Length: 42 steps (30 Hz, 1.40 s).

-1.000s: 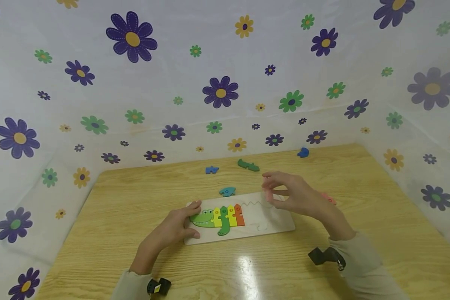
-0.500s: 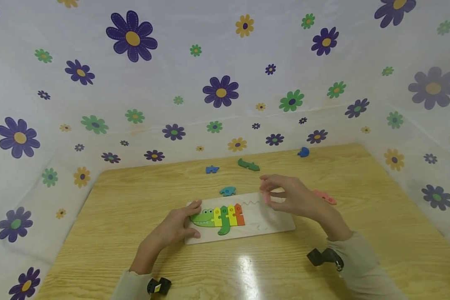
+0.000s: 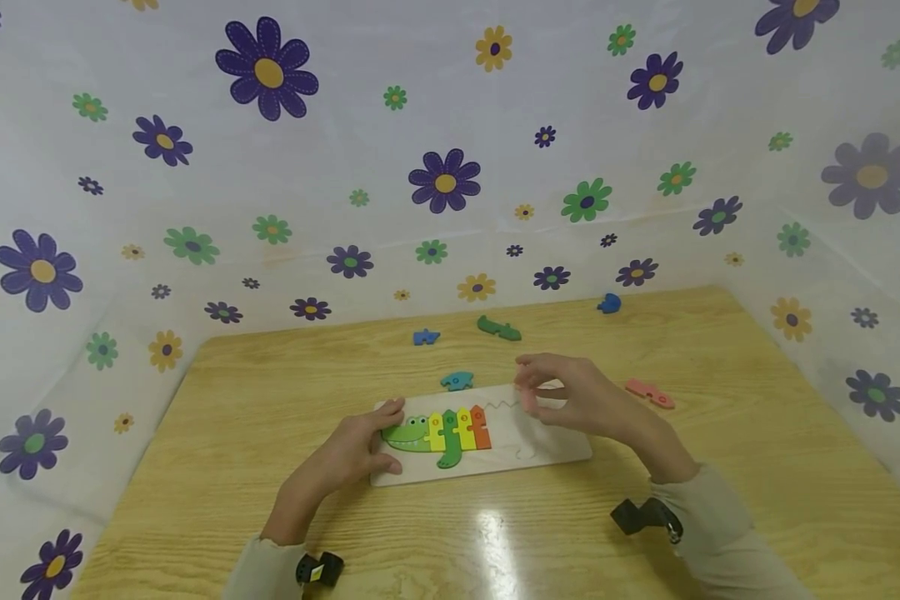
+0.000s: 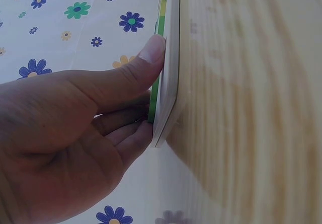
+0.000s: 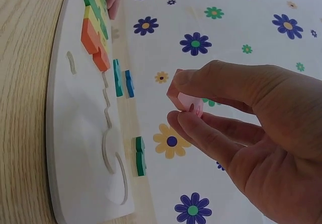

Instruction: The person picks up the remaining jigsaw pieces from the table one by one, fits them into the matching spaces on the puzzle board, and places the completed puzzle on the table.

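My left hand [image 3: 348,446] holds the left end of a pale wooden puzzle board [image 3: 558,446], its thumb and fingers against the edges. Beside those fingers lies the green crocodile-head piece [image 3: 407,435], joined to yellow, green and orange pieces; the orange piece [image 3: 480,427] comes last. On the board's right part only carved outlines show. Above that part, my right hand [image 3: 592,398] pinches a small pink puzzle piece [image 5: 185,97] between thumb and fingertips, apart from the board.
Just behind the board lies a light-blue piece [image 3: 457,381]. Farther back are a blue piece [image 3: 425,337], a dark green piece [image 3: 498,328] and another blue piece [image 3: 609,303]. A longer pink piece [image 3: 651,393] lies right of the right hand. A flowered cloth [image 3: 307,183] surrounds the table.
My right hand has shifted slightly left with the pink puzzle piece, uncovering more of the other pink piece on the table. My left hand stays on the board.
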Tool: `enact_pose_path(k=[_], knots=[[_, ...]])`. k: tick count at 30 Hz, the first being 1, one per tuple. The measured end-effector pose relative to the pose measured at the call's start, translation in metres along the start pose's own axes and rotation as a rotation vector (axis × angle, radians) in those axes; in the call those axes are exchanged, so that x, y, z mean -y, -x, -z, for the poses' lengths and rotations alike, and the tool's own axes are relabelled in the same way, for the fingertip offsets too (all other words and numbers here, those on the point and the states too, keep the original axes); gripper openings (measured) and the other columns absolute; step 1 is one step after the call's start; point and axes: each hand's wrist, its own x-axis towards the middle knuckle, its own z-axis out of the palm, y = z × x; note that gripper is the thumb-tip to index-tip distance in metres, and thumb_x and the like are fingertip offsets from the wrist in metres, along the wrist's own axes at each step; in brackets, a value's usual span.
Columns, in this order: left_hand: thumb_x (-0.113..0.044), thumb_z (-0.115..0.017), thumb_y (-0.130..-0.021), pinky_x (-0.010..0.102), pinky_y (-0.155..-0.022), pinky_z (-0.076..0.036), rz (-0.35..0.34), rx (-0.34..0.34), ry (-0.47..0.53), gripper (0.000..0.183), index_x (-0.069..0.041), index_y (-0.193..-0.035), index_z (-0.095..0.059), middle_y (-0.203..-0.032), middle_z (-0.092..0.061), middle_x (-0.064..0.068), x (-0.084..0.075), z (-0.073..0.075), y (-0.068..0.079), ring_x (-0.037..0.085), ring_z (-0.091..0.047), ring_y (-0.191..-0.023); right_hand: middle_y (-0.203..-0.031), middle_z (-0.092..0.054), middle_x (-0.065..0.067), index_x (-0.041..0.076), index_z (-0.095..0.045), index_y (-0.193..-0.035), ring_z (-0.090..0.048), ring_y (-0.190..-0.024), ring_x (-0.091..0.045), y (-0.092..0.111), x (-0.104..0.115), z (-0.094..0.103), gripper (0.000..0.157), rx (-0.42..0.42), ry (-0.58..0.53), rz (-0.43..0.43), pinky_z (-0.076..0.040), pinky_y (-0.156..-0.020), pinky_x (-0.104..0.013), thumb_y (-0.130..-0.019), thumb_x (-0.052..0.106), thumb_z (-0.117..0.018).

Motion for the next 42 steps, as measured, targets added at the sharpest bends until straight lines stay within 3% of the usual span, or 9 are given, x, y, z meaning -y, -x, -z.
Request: enact_pose_path(k=[23, 30, 42], knots=[[-0.011, -0.086, -0.08, 0.047, -0.121, -0.028, -0.005, -0.007, -0.006, 0.078, 0.005, -0.147, -0.049, -0.162, -0.036, 0.013, 0.001, -0.001, 0.0, 0.031, -0.028, -0.152, -0.136, -0.059, -0.019, 0.001, -0.071, -0.111, -0.071, -0.105, -0.027, -0.001, -0.001, -0.009, 0.029, -0.005, 0.033, -0.003, -0.062, -0.084, -0.032, -0.084, -0.006, -0.079], [-0.011, -0.086, -0.081, 0.047, -0.121, -0.028, -0.002, -0.01, -0.015, 0.078, 0.005, -0.148, -0.049, -0.162, -0.036, 0.013, 0.0, 0.0, 0.001, 0.031, -0.029, -0.152, -0.133, -0.062, -0.017, 0.002, -0.071, -0.107, -0.058, -0.127, -0.039, -0.004, -0.001, -0.012, 0.025, 0.007, 0.029, 0.001, -0.061, -0.087, -0.033, -0.085, -0.008, -0.077], [-0.011, -0.086, -0.081, 0.046, -0.122, -0.027, -0.005, -0.009, -0.005, 0.078, 0.005, -0.147, -0.05, -0.162, -0.036, 0.013, 0.0, 0.0, 0.001, 0.031, -0.029, -0.152, -0.135, -0.061, -0.02, 0.0, -0.072, -0.111, -0.056, -0.129, -0.04, -0.004, -0.001, -0.017, 0.026, 0.053, 0.002, -0.021, -0.06, -0.09, -0.035, -0.086, -0.008, -0.076]])
